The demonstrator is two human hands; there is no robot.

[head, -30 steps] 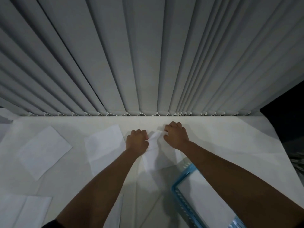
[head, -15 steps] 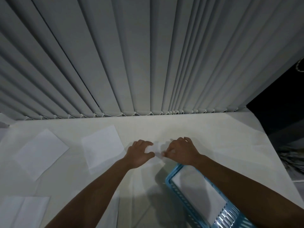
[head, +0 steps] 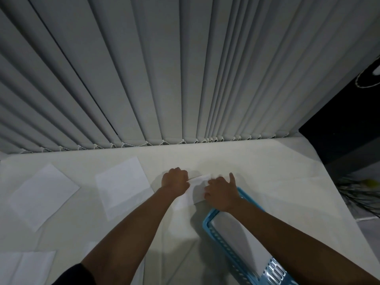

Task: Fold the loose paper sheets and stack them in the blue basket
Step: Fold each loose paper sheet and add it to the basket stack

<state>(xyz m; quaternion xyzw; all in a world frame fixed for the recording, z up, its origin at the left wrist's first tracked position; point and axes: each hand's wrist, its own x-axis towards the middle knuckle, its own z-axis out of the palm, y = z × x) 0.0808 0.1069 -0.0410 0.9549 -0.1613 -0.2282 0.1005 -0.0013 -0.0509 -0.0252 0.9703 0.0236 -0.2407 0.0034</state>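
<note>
The partly folded white paper sheet (head: 197, 187) lies on the pale counter (head: 267, 165), just off the 11 o'clock corner of the blue plastic basket (head: 207, 224). It lies between the two hands.

The left hand (head: 174, 181), at the sheet's 9 o'clock edge, has curled fingers that pinch that edge. The right hand (head: 222, 194) covers the 3 o'clock part with bent knuckles and one finger straight toward 12 o'clock. Whether it pinches or only presses cannot be told.

A flat white sheet (head: 236, 239) lies inside the basket. Loose white sheets (head: 123, 184) lie at 9 o'clock of the hands, well apart from them. Grey vertical blinds (head: 164, 79) hang at 12 o'clock.
</note>
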